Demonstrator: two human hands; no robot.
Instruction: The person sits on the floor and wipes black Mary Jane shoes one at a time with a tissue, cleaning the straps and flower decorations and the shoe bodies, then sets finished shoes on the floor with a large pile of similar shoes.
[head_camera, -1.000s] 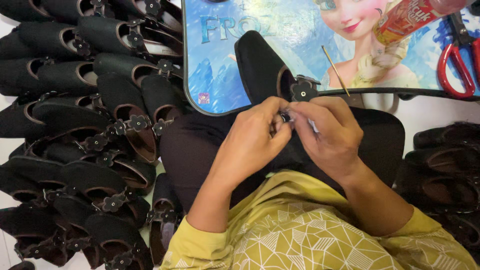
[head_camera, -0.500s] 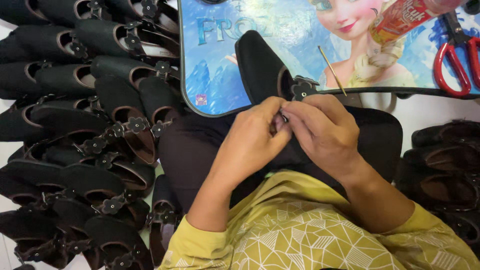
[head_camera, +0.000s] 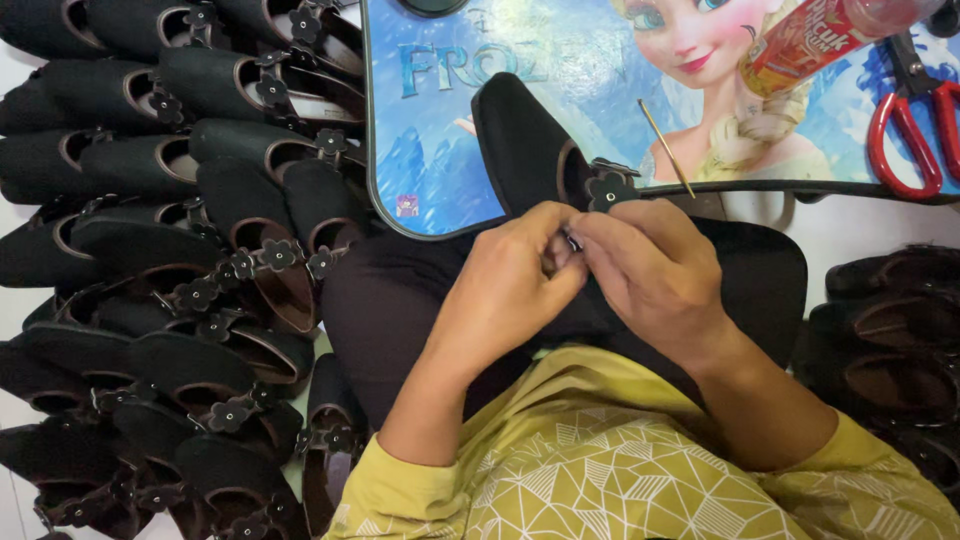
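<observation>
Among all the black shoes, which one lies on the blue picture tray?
Only the black flat shoe with a flower ornament, its toe pointing away, just above both hands. It lies on the blue picture tray; the other black shoes are piled beside it.

Prob. home shoe workshop, piled black shoes (head_camera: 200, 300), scissors (head_camera: 915, 120), glue bottle (head_camera: 820, 40)

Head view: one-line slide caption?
Both hands, left hand and right hand, pinch a small fitting beside a black shoe on a blue tray.

Black flat shoe (head_camera: 525, 150) with brown lining, toe pointing away on the blue picture desk (head_camera: 440, 190), heel end toward the person, black flower ornament (head_camera: 610, 189) on its strap at the desk's near edge, tiny dark piece (head_camera: 571, 240) pinched just below it
</observation>
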